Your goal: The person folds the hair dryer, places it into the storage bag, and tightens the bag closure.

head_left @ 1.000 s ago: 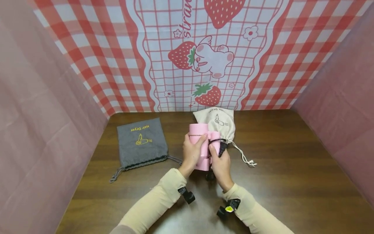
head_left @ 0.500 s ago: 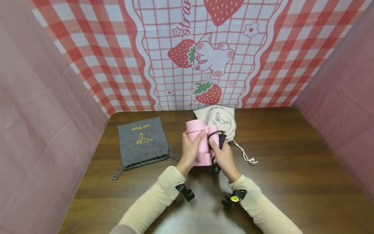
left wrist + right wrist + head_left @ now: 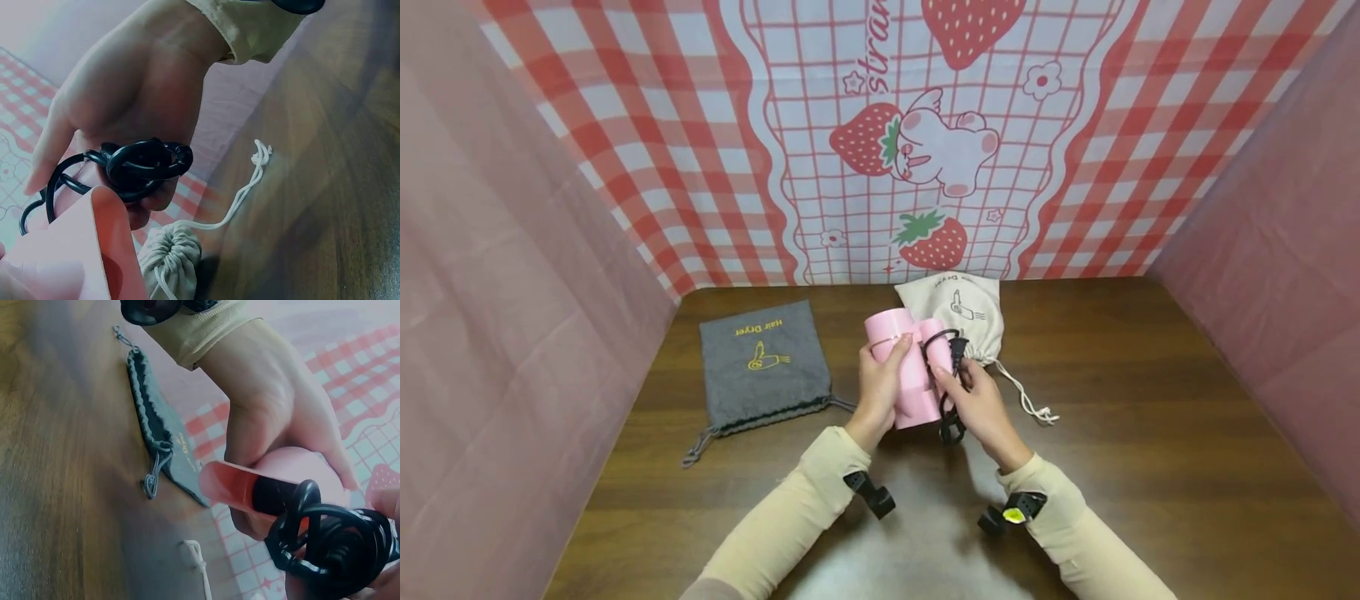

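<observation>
A pink hair dryer [image 3: 913, 375] with its handle folded alongside the barrel is held up over the table, tilted to the left. My left hand [image 3: 877, 387] grips the barrel, thumb across the near side. On the handle is my right hand [image 3: 985, 412], its thumb on the front and fingers curled behind. A coiled black cord [image 3: 350, 550] with a plug runs along the handle at the right hand. The left wrist view shows the cord bundle [image 3: 144, 165] against the right palm. One open end of the barrel faces the right wrist camera.
At left on the wooden table [image 3: 1150, 433] lies a flat grey drawstring bag [image 3: 767, 367] marked "Hair Dryer". Behind the dryer, a cream drawstring bag [image 3: 977, 325] bulges, its white cord [image 3: 1030, 396] trailing right. A strawberry-print cloth [image 3: 940, 158] hangs at the back, pink cloth at both sides.
The dryer has shifted slightly left and its top has tilted left. My right hand and forearm have swung a little to the right, showing more of the cord. Both bags lie unmoved.
</observation>
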Tool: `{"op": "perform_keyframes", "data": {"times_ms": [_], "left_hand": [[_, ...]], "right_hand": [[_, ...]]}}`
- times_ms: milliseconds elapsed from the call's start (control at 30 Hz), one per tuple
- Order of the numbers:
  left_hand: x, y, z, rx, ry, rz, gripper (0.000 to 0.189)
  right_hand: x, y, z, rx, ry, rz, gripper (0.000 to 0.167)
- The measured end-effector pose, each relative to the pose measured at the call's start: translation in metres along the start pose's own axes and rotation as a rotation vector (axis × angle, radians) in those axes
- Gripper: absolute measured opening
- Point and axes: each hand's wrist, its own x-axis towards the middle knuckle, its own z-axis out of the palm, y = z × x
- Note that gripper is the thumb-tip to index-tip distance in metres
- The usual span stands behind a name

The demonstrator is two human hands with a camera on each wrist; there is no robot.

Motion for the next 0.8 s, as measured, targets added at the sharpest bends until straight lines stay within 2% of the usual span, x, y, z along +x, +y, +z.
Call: {"op": "perform_keyframes", "data": {"times_ms": [67,167,300,467,600,800], "left_hand": [[0.0010,0.0002,-0.0006,-0.029,0.009,-0.003,0.060],[-0.0010,0.0019,-0.0002,-0.063,0.019,-0.002,0.057],[-0.0056,0.0046,0.0028,-0.074,0.010,0.012,0.058],[-0.0080,0.0062,0.0038,-0.079,0.001,0.021,0.058],[-0.0084,0.0048,0.0018,-0.072,-0.011,0.002,0.056],[-0.0040,0.0034,-0.0024,-0.002,-0.102,-0.020,0.058]], "right_hand": [[-0.0006,0.0005,-0.0010,0.007,-0.012,-0.004,0.027],[-0.0031,0.0008,-0.0013,-0.060,-0.001,-0.012,0.034],[-0.0049,0.0003,-0.0001,-0.131,0.065,-0.029,0.037],[-0.0039,-0.0016,0.0025,-0.153,0.129,-0.055,0.035],[-0.0047,-0.0006,0.0045,-0.125,0.152,-0.069,0.030],[-0.0060,0.0024,0.0060,-0.048,0.199,-0.086,0.023]]}}
